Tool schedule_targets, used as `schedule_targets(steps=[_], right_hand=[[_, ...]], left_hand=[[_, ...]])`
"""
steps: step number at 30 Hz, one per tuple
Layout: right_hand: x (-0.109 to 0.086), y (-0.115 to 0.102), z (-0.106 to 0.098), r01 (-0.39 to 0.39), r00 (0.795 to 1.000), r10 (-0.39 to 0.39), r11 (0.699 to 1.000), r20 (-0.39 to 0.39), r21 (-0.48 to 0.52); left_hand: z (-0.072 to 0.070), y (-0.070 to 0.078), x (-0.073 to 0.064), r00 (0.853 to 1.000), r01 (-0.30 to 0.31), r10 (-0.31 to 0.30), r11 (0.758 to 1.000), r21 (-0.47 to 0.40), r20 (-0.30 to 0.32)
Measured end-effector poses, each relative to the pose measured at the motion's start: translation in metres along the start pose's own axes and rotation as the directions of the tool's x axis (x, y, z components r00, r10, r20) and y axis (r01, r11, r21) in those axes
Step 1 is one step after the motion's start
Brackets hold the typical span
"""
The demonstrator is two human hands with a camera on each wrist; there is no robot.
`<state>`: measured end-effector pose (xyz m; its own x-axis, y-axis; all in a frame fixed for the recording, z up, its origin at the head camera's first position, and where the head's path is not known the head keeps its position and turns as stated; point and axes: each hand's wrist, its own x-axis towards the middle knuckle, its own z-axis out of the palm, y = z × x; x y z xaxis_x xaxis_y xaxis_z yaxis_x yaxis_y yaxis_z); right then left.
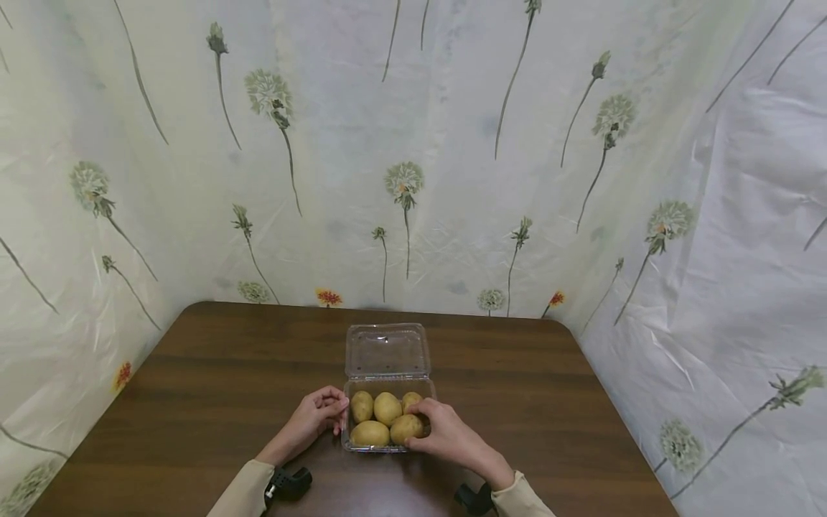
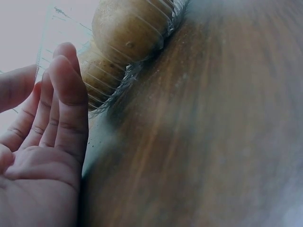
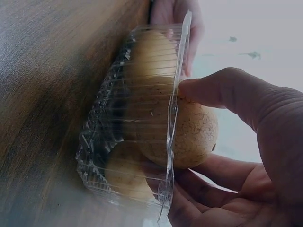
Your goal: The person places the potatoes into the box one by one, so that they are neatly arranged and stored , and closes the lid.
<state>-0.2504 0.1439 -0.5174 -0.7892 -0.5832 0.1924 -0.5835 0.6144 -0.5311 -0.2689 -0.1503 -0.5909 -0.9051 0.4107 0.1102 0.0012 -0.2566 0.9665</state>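
A clear plastic clamshell box (image 1: 378, 449) stands on the table with its hinged lid (image 1: 388, 350) laid back. Several yellow-brown potatoes, among them one at front left (image 1: 370, 434), lie inside. My right hand (image 1: 452, 436) grips the front-right potato (image 3: 196, 132), thumb on one side and fingers on the other. In the right wrist view this potato sticks up past the box rim. At the box's left wall is my left hand (image 1: 316, 418), its fingers (image 2: 68, 85) nearly straight and the thumb apart from them. Whether it touches the rim is hard to tell.
The box stands near the middle of a dark brown wooden table (image 1: 271, 359). A pale curtain (image 1: 336, 143) printed with dandelions hangs behind the table and along both sides. Each wrist carries a black camera mount, the left one (image 1: 291, 485) close above the table.
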Motion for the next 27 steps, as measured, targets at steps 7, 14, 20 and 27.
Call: schedule_targets(steps=[7,14,20,27], right_hand=[[-0.0006,0.0003,0.0003,-0.015,1.000,0.015,1.000,-0.007,0.024],[0.0009,0.0026,0.0008,-0.034,0.999,0.033,0.996,0.009,0.085],[0.0014,0.0024,0.0007,-0.041,0.999,0.040,0.996,0.006,0.079],[0.0012,0.0015,-0.0022,-0.040,0.999,0.039,0.994,0.010,0.101]], left_hand=[[-0.0005,0.0006,-0.0002,1.000,0.002,-0.002,1.000,-0.003,0.004],[-0.0003,0.0029,0.0000,0.999,0.031,-0.031,0.999,0.014,-0.018],[-0.0002,0.0033,0.0005,0.999,0.026,-0.025,1.000,0.015,-0.022],[-0.0008,0.0011,0.0004,0.999,0.032,-0.032,0.999,0.019,-0.012]])
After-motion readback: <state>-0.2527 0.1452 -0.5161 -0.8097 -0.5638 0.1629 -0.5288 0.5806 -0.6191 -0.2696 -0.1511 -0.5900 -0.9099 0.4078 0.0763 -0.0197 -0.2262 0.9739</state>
